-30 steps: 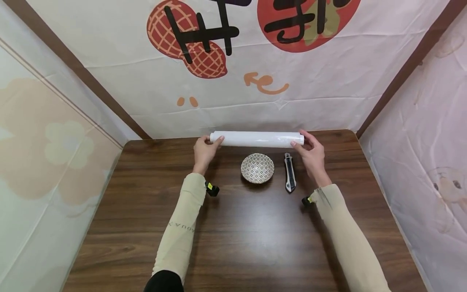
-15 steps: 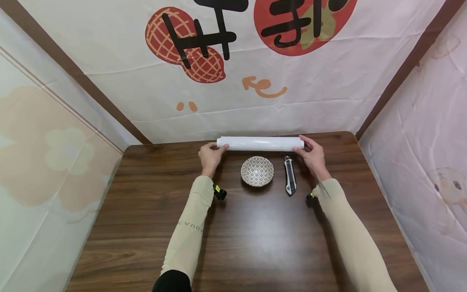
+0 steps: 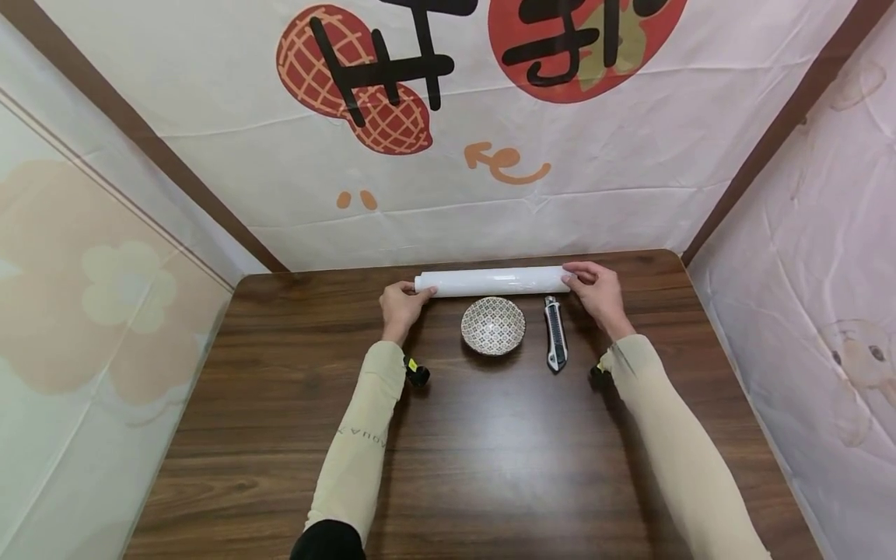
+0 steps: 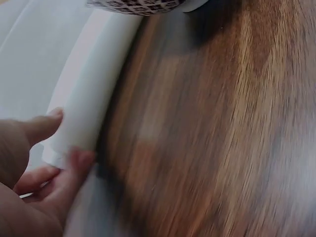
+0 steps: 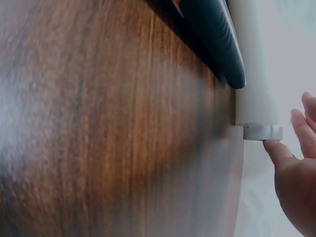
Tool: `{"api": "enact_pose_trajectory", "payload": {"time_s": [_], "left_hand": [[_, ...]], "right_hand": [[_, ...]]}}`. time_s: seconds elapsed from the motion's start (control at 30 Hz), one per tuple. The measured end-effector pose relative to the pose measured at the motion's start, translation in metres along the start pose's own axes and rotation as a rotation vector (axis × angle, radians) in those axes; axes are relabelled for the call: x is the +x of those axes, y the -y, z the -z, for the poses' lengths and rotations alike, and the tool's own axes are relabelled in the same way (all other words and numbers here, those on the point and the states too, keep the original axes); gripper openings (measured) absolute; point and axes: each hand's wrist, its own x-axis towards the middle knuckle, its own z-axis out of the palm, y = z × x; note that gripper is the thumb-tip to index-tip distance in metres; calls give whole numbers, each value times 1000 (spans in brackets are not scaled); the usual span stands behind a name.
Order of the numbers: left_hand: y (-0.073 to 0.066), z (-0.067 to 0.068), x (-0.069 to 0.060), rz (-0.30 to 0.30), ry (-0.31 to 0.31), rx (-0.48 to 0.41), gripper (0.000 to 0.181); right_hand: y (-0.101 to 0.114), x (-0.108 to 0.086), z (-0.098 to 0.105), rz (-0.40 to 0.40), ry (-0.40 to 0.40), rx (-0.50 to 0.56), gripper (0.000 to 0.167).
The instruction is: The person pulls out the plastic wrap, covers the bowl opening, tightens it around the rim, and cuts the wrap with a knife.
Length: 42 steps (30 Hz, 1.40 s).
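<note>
Roll (image 3: 497,281): we should steady both ends.
Left hand (image 3: 400,311): grip clamped on one.
Right hand (image 3: 599,297): grip apart, touching another.

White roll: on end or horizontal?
Horizontal: the white roll runs along the far edge of the table, between left hand and right hand.

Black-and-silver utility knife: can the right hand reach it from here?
Likely yes: the right hand is close beside the utility knife, nothing visible between them, though that hand touches the end of the white cylindrical roll.
</note>
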Motion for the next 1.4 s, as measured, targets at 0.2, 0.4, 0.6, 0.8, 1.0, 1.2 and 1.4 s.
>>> {"api": "enact_pose_trajectory", "payload": {"time_s": [0.2,0.4,0.6,0.8,1.0,1.2,1.4], "left_hand": [[-3,14,-6,-69,121,138,56],[-16,19,-17,-194,124,242,62],[-25,17,-26,-284,153,298,50],[-24,15,-26,-352,148,351,38],[-26,13,-19,-442,120,398,31],[-33,11,-6,-498,208,389,40],[-36,11,7,-495,332,486,49]], "right_hand": [[15,-13,2,49,47,-225,32],[26,-51,-4,12,160,-487,48],[15,-80,-14,-104,278,-648,62],[11,-95,-16,-146,269,-662,60],[8,-103,3,-172,290,-696,65],[5,-107,31,-189,297,-718,62],[12,-108,42,-88,244,-793,58]]}}
